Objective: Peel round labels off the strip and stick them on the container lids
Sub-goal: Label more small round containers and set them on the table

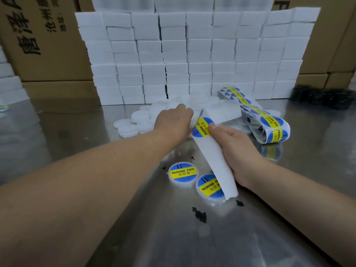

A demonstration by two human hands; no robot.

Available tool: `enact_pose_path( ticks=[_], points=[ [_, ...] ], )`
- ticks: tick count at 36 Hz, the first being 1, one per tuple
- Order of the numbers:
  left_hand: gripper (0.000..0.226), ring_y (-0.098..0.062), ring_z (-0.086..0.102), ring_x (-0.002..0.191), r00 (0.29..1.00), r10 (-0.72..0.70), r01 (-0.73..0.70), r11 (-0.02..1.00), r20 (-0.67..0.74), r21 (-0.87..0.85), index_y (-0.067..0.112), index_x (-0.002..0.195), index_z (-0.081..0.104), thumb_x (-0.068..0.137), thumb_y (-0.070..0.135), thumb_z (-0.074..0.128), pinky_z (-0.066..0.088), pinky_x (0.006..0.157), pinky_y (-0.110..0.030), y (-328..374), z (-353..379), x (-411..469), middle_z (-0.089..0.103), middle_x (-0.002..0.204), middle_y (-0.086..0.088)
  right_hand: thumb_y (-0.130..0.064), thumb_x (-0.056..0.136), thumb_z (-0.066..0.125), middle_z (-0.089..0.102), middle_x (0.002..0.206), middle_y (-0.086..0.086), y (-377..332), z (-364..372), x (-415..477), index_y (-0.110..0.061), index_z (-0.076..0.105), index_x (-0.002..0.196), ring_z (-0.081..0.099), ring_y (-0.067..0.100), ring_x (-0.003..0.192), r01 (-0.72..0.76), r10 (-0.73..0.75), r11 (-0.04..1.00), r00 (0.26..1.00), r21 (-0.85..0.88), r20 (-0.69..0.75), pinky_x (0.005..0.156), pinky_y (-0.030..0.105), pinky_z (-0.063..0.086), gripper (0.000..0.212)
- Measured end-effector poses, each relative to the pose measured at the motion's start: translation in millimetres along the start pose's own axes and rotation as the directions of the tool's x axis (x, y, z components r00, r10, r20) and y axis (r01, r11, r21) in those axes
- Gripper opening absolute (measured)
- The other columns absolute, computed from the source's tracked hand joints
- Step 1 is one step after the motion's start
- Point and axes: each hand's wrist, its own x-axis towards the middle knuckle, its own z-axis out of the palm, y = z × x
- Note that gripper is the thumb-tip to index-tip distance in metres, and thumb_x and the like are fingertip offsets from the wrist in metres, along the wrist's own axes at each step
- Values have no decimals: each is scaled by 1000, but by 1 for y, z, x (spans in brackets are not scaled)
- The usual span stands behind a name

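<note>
Operator: Forearms [77,189] first: both of mine cross the steel table [134,237] at the lower edge of the view. Task item next. One round label [201,126], blue and yellow, sits at the fold of the backing strip [212,162]. Its upper edge appears to stand off the paper.

Checker: Hand states?

Operator: Right hand [234,149] is wrapped round the strip, with the thumb pressed on the label's rim. Left hand [173,120] reaches over the pile of plain white lids [133,122] just behind the label. Its fingers bend down out of sight, so I cannot tell whether they hold a lid.

Checker: Procedure for this step?

Operator: My judgement is as follows. Fetch one lid and set it flat. Bend the strip sharply so the label frees itself. Lift the label by the rim only, centre it, then press from the middle outward. The risk is a crease or an off-centre set, since the adhesive likely gives no second try.

Checker: Containers?

Operator: Two labelled containers [183,173] lie near me, side by side. The strip's loose end covers part of the nearer one. Both are closed, so their contents are not visible; the print reads SOLDERING PASTE. A looped label supply [271,122] lies to the right. Beyond stand stacked white foam blocks [192,54] and cardboard cartons [38,54].
</note>
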Motion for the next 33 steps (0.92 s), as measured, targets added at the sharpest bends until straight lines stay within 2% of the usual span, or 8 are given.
enact_pose_path(
  ticks=[6, 15, 19, 22, 24, 27, 31, 33],
  points=[
    [7, -22, 35, 70, 1000, 20, -21, 991, 8, 131, 15, 83, 45, 89, 16, 45, 19, 52, -29, 3, 0, 0, 41, 98, -10, -28, 91, 55, 59, 46, -3, 1, 1, 1, -14, 63, 69, 52, 7, 36, 13, -14, 999, 999, -33, -33, 36, 13, 38, 28],
    [22, -31, 53, 93, 996, -44, 57, 982, -78, 182, 8, 111, 46, 95, 21, 36, 25, 65, -34, -6, 12, 6, 49, 111, -11, -24, 88, 52, 60, 58, 1, 1, 0, 6, -14, 61, 72, 55, 10, 47, -66, 69, 997, 994, 28, -89, 42, 16, 39, 22],
    [25, -30, 54, 91, 968, -224, 211, 970, -109, -123, 7, 112, 44, 87, 4, 43, 30, 64, -33, -7, 9, 10, 53, 109, -13, -20, 83, 46, 48, 62, 8, 3, -4, 9, -7, 54, 76, 46, 14, 50, -109, 116, 991, 989, 78, -90, 45, 19, 34, 16],
    [37, -26, 52, 88, 896, -434, 314, 771, -95, -554, 15, 128, 41, 92, 6, 36, 33, 66, -29, -6, -3, 4, 56, 107, -9, -14, 76, 49, 54, 74, 18, 3, -4, 6, 10, 57, 91, 51, 22, 60, -54, 56, 998, 997, 31, -58, 49, 19, 36, 30],
    [43, -22, 50, 76, 877, -474, 289, 648, -76, -704, 25, 132, 36, 93, 7, 32, 36, 60, -30, -3, -11, -9, 54, 102, -5, -5, 80, 45, 62, 69, 14, 2, -4, 5, -1, 67, 83, 57, 16, 52, -11, 11, 1000, 1000, 17, -25, 42, 15, 40, 22],
    [24, -22, 52, 76, 893, -441, 212, 598, -96, -773, 29, 110, 44, 92, 17, 33, 43, 64, -33, 5, -21, -35, 53, 106, -5, 0, 83, 47, 69, 66, 4, 1, -4, 5, -16, 71, 69, 63, 12, 54, 25, -25, 1000, 1000, -2, -16, 46, 17, 48, 32],
    [2, -1, 50, 75, 933, -328, 129, 690, -149, -712, 36, 86, 45, 87, 38, 45, 32, 59, -9, 18, -24, -70, 46, 94, 10, -3, 84, 54, 71, 70, 3, 1, -2, 4, -18, 71, 69, 64, 16, 63, 68, -68, 996, 998, -59, 14, 59, 24, 52, 28],
    [1, -2, 54, 77, 949, -271, 81, 700, -158, -710, 41, 85, 46, 85, 40, 47, 36, 64, -11, 22, -22, -83, 43, 96, 13, -3, 84, 54, 70, 72, 5, 2, -2, 3, -17, 71, 70, 63, 17, 65, 99, -97, 993, 995, -64, 39, 60, 25, 52, 26]
  ],
)
